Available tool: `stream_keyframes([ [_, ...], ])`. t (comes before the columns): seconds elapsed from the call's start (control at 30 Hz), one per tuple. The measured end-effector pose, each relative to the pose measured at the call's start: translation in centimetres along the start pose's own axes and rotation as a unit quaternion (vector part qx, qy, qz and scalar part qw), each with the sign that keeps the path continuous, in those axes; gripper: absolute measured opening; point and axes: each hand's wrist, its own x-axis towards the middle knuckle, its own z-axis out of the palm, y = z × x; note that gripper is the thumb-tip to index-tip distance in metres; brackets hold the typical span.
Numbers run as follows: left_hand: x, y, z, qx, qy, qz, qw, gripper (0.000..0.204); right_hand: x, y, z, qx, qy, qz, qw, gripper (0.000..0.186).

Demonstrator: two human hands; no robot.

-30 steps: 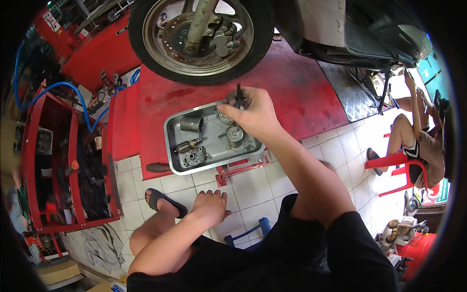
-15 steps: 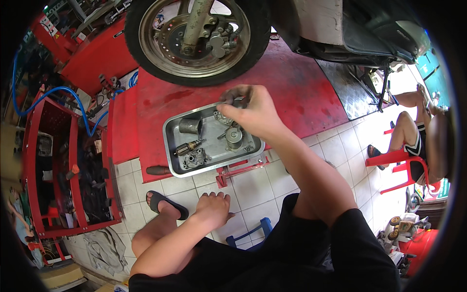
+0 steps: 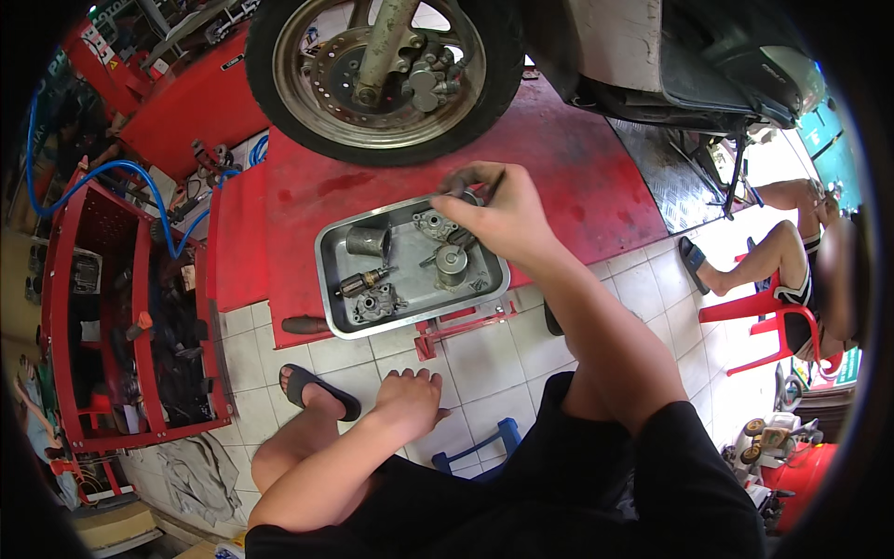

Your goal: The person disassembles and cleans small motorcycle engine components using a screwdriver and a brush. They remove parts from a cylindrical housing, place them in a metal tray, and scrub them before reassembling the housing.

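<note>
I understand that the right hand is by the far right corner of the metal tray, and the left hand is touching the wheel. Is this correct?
Not quite: the left hand is not touching the wheel. The head view shows it on the near side of the metal tray, apart from it. The right hand is as you say.

Tray, centre: metal parts contained. Right hand: positioned over tray's upper-right corner, fingers bent. Left hand: held lower centre. Wheel: seen top centre. Rack: placed left.
</note>
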Motion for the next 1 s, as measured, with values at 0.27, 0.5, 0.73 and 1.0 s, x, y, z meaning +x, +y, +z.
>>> stream_keyframes([
  [0.27,-0.2,-0.1,0.2,0.000,-0.001,0.001,1.000,0.056,0.3,-0.4,0.0,0.009,0.013,0.014,1.000,0.025],
  [0.5,-0.2,-0.5,0.4,-0.001,0.012,-0.001,1.000,0.057,0.3,-0.6,-0.1,0.024,0.016,0.041,0.999,0.028],
  [0.73,-0.2,-0.4,0.6,0.004,0.010,-0.009,1.000,0.057,-0.7,-1.0,-0.4,-0.009,0.007,-0.006,1.000,0.027],
  [1.0,-0.2,-0.6,0.7,0.003,0.007,-0.001,1.000,0.057,-0.9,0.4,-0.2,-0.022,0.017,-0.090,0.996,0.022],
])
